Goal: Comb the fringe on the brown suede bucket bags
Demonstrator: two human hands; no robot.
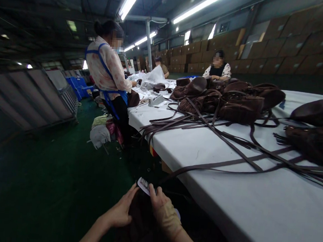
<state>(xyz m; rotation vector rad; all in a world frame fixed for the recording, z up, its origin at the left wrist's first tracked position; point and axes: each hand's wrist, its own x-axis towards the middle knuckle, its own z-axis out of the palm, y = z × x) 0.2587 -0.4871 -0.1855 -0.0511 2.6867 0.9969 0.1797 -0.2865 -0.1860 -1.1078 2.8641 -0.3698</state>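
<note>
A dark brown bag sits lowest in view, held below the tabletop edge and over the green floor. The left hand clasps its left side, fingers stretched along the leather toward the top. The right hand, in a tan half-glove, grips the bag's upper edge, its fingertips right at a white barcode label that sticks up from the top. The bag's lower part is too dark to make out.

Just beyond the hands, on the right, runs the long white tabletop. Thin brown straps trail across it, and some hang over its near edge. At the far right lie a rounded brown bag and a fringed one just in front of it. Further back is a pile of brown bags, the straps leading into it.

Past the pile, a standing person in a blue apron leans at the tabletop's left edge, near a grey tool and a clear plastic bag. A seated person faces them from behind the pile, and another person sits further off. Blue crates stand on the floor at left, and stacked cardboard boxes line the back wall.
</note>
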